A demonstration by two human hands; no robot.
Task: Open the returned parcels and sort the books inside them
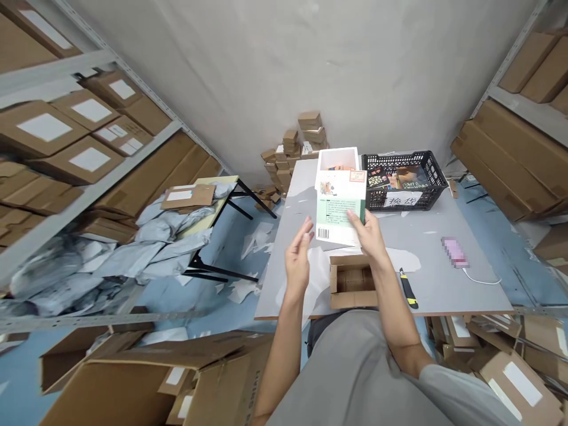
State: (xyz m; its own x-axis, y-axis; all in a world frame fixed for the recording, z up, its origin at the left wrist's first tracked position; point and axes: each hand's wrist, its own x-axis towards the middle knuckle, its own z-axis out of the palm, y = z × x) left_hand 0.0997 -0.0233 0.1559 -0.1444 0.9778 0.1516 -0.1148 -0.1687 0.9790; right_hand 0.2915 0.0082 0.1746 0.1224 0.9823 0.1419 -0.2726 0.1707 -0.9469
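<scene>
My right hand [369,232] grips the lower right edge of a white and green book [339,207], its thumb on the cover that bears a barcode. To the left of the book, my left hand [299,254] is raised with fingers apart and nothing in it. Below the book, an open cardboard box [353,300] lies at the table's near edge, and its inside looks bare. Behind the book stands a white bin [338,157] with something orange in it. A black crate [399,201] with books and a paper label is beside that bin.
On the grey table [444,293] lie a black and yellow cutter [409,290] and a pink phone [455,252] with a white cable. Shelves of cartons flank both sides. A side table [217,207] at left carries grey parcels. A large open carton [231,378] stands at lower left.
</scene>
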